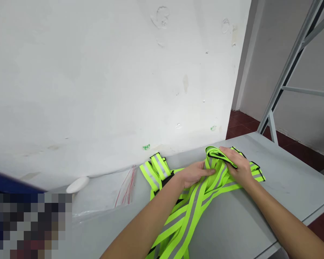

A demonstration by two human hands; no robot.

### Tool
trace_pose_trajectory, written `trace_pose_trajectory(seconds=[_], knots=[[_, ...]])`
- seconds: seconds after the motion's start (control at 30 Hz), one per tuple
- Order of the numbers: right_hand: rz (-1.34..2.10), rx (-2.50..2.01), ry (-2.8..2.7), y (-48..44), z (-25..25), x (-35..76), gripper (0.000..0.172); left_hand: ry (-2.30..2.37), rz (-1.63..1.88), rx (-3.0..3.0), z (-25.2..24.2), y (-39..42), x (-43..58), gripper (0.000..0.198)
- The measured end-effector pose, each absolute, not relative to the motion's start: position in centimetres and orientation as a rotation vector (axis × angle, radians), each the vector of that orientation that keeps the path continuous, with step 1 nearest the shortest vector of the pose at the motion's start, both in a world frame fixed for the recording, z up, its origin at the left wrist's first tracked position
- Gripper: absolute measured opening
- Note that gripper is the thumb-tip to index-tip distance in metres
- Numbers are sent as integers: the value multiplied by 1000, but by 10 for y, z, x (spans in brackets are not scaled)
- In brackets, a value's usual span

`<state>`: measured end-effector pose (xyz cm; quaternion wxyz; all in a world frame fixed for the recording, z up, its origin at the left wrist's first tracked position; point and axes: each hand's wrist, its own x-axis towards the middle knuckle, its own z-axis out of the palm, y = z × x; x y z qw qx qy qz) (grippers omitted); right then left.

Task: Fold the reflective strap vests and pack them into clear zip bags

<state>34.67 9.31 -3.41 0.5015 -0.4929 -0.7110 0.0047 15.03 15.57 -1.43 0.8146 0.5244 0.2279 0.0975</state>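
A neon-yellow reflective harness (190, 216) with grey stripes and black trim spreads over the grey tabletop, its straps trailing toward me. My right hand (238, 163) is closed around a folded bundle of its straps, lifted above the table. Just left of that, my left hand (196, 173) grips the straps between thumb and fingers, below the folded loop. Some fingertips of both hands are hidden behind the webbing. More folded strap ends with black buckles lie left of my left hand and behind my right hand.
Clear zip bags (102, 192) with red seals lie at the left by a white oval object (77, 184). A scuffed white wall (124, 90) rises behind the grey table (283, 172). A metal frame (284, 77) stands at the right. Part of the lower left is pixelated.
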Motion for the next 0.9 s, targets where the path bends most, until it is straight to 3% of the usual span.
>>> trace_pose_trajectory(seconds=[0.13, 0.27, 0.4, 0.57, 0.8, 0.9], knots=[[-9, -1096, -1939, 95, -37, 348, 41, 525, 306, 1100, -3, 145, 141, 41], [-14, -1092, -2028, 96, -45, 347, 37, 559, 388, 1066, 3, 137, 135, 55], [-80, -1039, -2053, 95, -51, 343, 38, 571, 541, 897, -1, 132, 136, 41], [-113, -1044, -2106, 93, -52, 335, 41, 665, 626, 830, -6, 132, 142, 38], [-285, -1201, -2163, 93, -46, 328, 64, 716, 691, 792, -18, 140, 141, 41], [-131, -1299, -2130, 90, -45, 326, 68, 750, 729, 812, -24, 140, 143, 44]])
